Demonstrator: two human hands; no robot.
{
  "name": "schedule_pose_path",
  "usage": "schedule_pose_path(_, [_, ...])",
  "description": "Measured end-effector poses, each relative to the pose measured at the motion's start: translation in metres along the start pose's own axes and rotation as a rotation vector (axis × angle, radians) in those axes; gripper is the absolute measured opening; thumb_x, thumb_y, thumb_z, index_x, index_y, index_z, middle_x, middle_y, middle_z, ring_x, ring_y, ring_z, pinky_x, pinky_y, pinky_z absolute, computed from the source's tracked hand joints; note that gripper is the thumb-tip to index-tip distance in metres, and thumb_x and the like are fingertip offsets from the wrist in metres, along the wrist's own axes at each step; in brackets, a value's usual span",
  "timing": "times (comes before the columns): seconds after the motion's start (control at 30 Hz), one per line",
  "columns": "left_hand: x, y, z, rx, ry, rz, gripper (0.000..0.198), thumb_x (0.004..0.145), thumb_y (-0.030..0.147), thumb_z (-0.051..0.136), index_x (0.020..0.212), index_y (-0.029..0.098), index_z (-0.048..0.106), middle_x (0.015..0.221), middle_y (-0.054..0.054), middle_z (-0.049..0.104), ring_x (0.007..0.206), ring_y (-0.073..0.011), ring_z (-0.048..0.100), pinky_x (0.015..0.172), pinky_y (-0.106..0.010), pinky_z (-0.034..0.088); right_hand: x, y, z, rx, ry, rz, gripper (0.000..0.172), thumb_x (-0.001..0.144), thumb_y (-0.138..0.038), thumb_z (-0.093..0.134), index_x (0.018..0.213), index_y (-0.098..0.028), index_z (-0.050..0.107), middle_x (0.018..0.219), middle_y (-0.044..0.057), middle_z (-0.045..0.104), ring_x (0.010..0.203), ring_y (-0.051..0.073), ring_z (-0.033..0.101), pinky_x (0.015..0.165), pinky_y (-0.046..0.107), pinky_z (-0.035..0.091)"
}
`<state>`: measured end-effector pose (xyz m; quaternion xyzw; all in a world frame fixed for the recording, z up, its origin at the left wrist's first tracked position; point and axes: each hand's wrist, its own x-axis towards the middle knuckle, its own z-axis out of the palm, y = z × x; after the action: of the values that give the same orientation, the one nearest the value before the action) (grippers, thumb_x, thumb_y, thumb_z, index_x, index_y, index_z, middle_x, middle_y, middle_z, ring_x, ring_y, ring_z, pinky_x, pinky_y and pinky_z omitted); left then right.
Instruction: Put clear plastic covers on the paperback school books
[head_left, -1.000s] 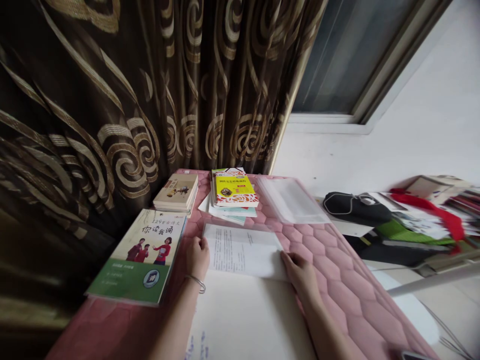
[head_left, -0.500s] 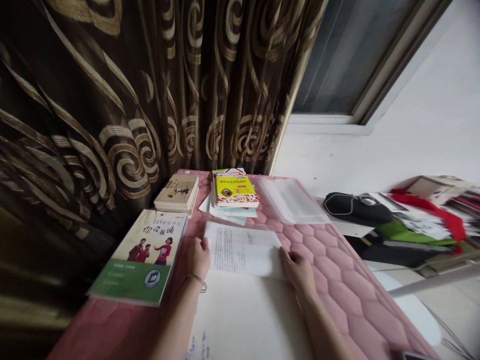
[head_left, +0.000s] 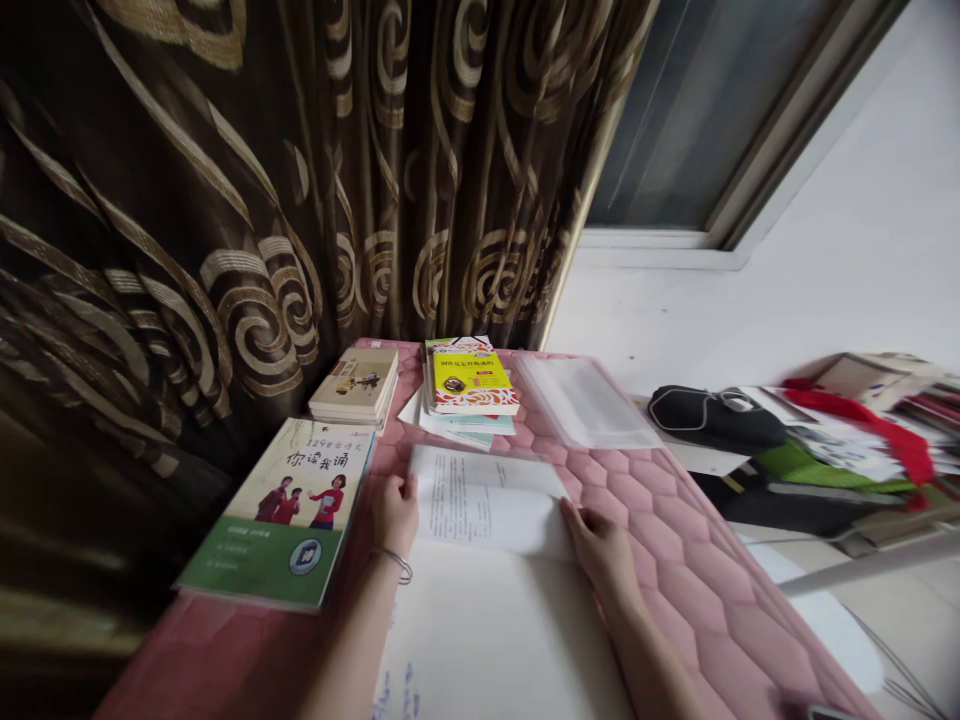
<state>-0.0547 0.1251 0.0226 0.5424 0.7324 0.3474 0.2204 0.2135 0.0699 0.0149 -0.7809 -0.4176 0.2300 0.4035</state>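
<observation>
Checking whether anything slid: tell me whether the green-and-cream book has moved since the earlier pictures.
No, that book shows no visible shift against the pink table.

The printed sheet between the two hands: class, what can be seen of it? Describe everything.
The printed sheet is white and looks like thin paper. Rows of small dark print cover mostly its left part, with a few fainter marks farther right, too small to read. It is spread out, facing up, over the pink padded tabletop. The left hand holds its left edge and the right hand its right edge. Its near side meets a larger pale page; whether they are joined is unclear.
</observation>
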Motion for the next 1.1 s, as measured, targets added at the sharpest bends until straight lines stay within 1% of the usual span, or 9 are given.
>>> schedule_pose_path(0.13, [-0.001,0.000,0.001,0.013,0.029,0.009,0.031,0.087,0.033,0.049,0.060,0.018,0.055,0.066,-0.009,0.065,0.063,-0.0182,0.058,0.056,-0.026,0.030,0.000,0.000,0.002,-0.028,0.023,-0.010,0.054,0.065,-0.071,0.044,0.051,-0.020,0.053,0.047,0.005,0.053,0.058,0.023,0.056,0.050,0.028,0.036])
schedule_pose_path(0.23, [0.000,0.000,-0.002,0.009,0.026,-0.002,0.033,0.088,0.029,0.044,0.060,0.018,0.056,0.064,-0.008,0.065,0.061,-0.0173,0.058,0.055,-0.026,0.031,-0.001,-0.002,0.002,-0.016,0.021,-0.004,0.053,0.067,-0.069,0.043,0.051,-0.020,0.053,0.048,0.006,0.054,0.061,0.024,0.057,0.052,0.028,0.038])
schedule_pose_path(0.33, [0.003,0.000,-0.006,0.003,-0.005,-0.005,0.033,0.086,0.024,0.045,0.054,0.019,0.053,0.057,-0.005,0.062,0.056,-0.0152,0.055,0.053,-0.026,0.030,-0.003,-0.002,0.000,0.028,0.008,0.013,0.050,0.068,-0.064,0.044,0.056,-0.018,0.059,0.055,0.007,0.061,0.067,0.026,0.060,0.053,0.028,0.040])
schedule_pose_path(0.47, [0.004,-0.001,-0.008,0.019,-0.015,-0.011,0.032,0.083,0.026,0.050,0.052,0.018,0.052,0.054,-0.004,0.060,0.053,-0.0151,0.053,0.051,-0.026,0.029,-0.002,0.000,-0.002,0.057,-0.008,0.021,0.047,0.065,-0.059,0.048,0.066,-0.016,0.067,0.066,0.010,0.069,0.073,0.029,0.064,0.056,0.029,0.041])
schedule_pose_path(0.63, [0.004,-0.003,-0.004,0.044,-0.013,0.011,0.032,0.083,0.031,0.053,0.053,0.018,0.053,0.059,-0.007,0.063,0.059,-0.0170,0.056,0.054,-0.027,0.029,0.003,0.001,0.003,-0.048,0.000,0.020,0.046,0.067,-0.059,0.046,0.064,-0.018,0.066,0.066,0.013,0.070,0.071,0.030,0.065,0.058,0.032,0.042])
schedule_pose_path(0.8, [0.006,-0.005,-0.004,0.038,-0.020,0.014,0.033,0.081,0.031,0.054,0.051,0.020,0.050,0.057,-0.006,0.061,0.059,-0.0171,0.055,0.055,-0.028,0.028,0.006,0.002,0.011,-0.187,0.031,0.000,0.044,0.073,-0.055,0.042,0.070,-0.018,0.066,0.075,0.016,0.072,0.074,0.030,0.066,0.063,0.034,0.044])
schedule_pose_path(0.87, [0.008,-0.006,-0.007,0.015,-0.052,0.005,0.035,0.080,0.031,0.054,0.048,0.020,0.046,0.050,-0.003,0.056,0.053,-0.0153,0.052,0.052,-0.027,0.027,0.007,0.003,0.011,-0.192,0.017,0.010,0.042,0.074,-0.054,0.043,0.069,-0.018,0.066,0.073,0.015,0.072,0.073,0.029,0.066,0.062,0.033,0.044])
schedule_pose_path(0.97, [0.009,-0.009,-0.013,-0.030,-0.123,0.001,0.038,0.078,0.033,0.054,0.045,0.020,0.041,0.042,0.003,0.045,0.046,-0.0125,0.046,0.048,-0.025,0.025,0.006,0.003,0.007,-0.104,-0.009,0.012,0.044,0.072,-0.056,0.044,0.066,-0.018,0.065,0.065,0.012,0.069,0.070,0.028,0.065,0.057,0.030,0.042])
schedule_pose_path(1.1, [0.010,-0.010,-0.015,-0.077,-0.138,0.017,0.033,0.080,0.037,0.051,0.053,0.020,0.044,0.047,0.005,0.046,0.049,-0.0109,0.047,0.048,-0.022,0.027,0.002,0.001,0.000,0.014,-0.015,0.014,0.048,0.067,-0.060,0.048,0.062,-0.015,0.066,0.057,0.008,0.065,0.067,0.027,0.064,0.051,0.028,0.039])
